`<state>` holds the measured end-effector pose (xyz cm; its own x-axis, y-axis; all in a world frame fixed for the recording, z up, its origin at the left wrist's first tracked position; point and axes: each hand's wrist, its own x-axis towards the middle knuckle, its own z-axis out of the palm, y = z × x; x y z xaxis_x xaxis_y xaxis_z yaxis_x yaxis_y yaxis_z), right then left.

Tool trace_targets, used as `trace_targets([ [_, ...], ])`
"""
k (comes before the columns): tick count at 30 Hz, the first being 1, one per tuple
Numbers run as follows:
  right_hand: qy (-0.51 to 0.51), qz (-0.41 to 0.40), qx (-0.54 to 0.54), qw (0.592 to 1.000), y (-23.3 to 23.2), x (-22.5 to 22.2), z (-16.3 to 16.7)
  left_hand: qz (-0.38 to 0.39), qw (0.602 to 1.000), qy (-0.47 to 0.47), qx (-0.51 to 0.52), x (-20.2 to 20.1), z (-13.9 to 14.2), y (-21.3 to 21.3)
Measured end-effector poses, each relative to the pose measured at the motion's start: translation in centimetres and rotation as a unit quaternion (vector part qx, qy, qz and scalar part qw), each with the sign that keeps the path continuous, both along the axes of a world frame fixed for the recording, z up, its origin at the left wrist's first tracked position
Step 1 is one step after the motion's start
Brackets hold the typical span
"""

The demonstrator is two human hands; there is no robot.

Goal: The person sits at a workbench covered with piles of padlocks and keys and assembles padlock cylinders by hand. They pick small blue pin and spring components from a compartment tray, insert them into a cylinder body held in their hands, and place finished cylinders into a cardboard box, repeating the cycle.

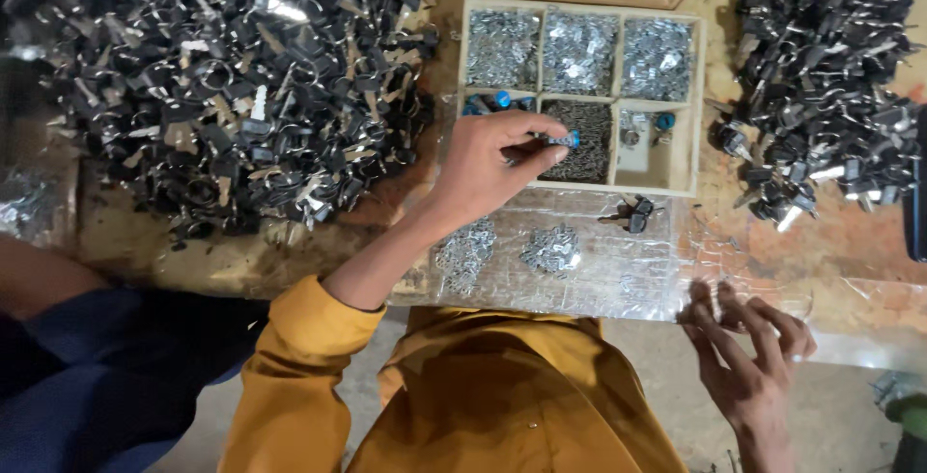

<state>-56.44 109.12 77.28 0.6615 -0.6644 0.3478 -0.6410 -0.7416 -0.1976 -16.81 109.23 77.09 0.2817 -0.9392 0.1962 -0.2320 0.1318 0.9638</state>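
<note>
Left hand fingers pinch small blue-capped part, long axis pointing right; right hand fingers spread, empty

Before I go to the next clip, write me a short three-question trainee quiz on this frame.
1. True or false: the left hand pinches a small blue part above the tray.
2. Where is the right hand?
A. inside the tray
B. at the near table edge, on the clear sheet
C. on the left pile
3. Fill in: the tray's top row holds three compartments of small ____ metal parts.

Key: 1 true; 2 B; 3 silver.
</note>
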Motion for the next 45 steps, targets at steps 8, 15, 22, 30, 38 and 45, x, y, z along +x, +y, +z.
trace_targets([
  [8, 0.023, 0.021, 0.030, 0.999, -0.7, -1.9, -0.7, -0.006, 1.000, 0.009, -0.018, 0.8, 0.4, -0.5],
  [15, 0.057, 0.001, 0.057, 0.997, 0.0, 0.4, -0.1, -0.005, 0.999, -0.001, -0.038, 1.5, 0.6, -0.9],
  [22, -0.064, 0.180, 0.197, 0.962, 3.0, 10.9, 1.4, -0.010, 0.999, 0.000, -0.030, 1.4, 1.2, -1.1],
  [30, -0.053, 0.229, 0.187, 0.954, 2.6, 17.6, 3.4, -0.001, 0.999, -0.006, -0.038, 1.5, 1.7, -1.2],
  [38, -0.105, 0.022, 0.129, 0.986, -1.7, 9.3, 2.9, -0.004, 0.999, -0.038, -0.012, 0.2, 1.4, -3.0],
  [45, -0.069, -0.147, 0.029, 0.986, -6.2, -2.1, 2.7, -0.021, 1.000, -0.009, -0.015, -4.5, 1.4, -5.1],
])
